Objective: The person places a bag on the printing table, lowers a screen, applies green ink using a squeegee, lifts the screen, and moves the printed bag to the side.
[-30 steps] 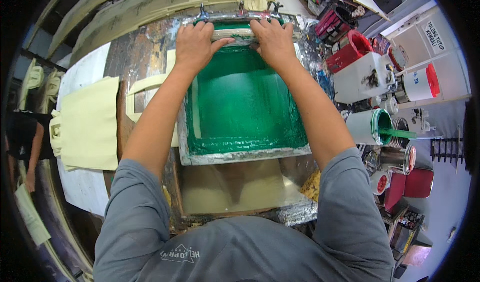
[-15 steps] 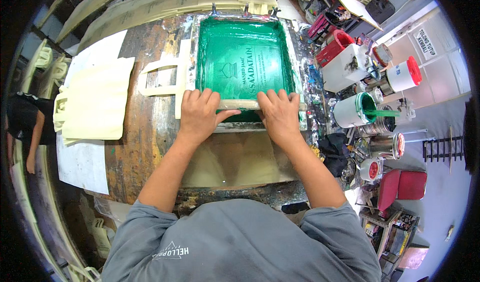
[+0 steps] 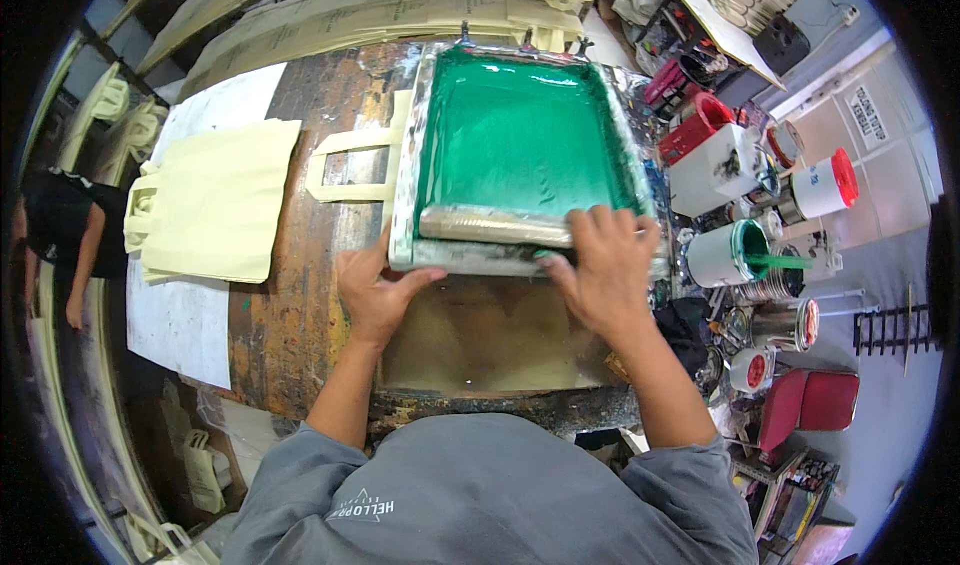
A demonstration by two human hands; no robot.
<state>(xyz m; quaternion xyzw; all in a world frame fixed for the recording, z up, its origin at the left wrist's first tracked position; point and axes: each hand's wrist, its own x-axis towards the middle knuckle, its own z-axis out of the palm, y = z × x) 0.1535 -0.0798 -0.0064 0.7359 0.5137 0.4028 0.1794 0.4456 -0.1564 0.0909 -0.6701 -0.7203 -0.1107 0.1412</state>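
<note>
Head view: the left hand (image 3: 372,290) is gripping the frame (image 3: 406,190), the right hand (image 3: 608,270) holding the bar (image 3: 490,225); green paint (image 3: 530,130) is already coating inside, the bag (image 3: 355,142) still lying partly underneath.

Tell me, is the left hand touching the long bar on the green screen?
Apart. The head view shows the near edge of the frame between the left hand and the bar; only the right hand grips it.
</note>
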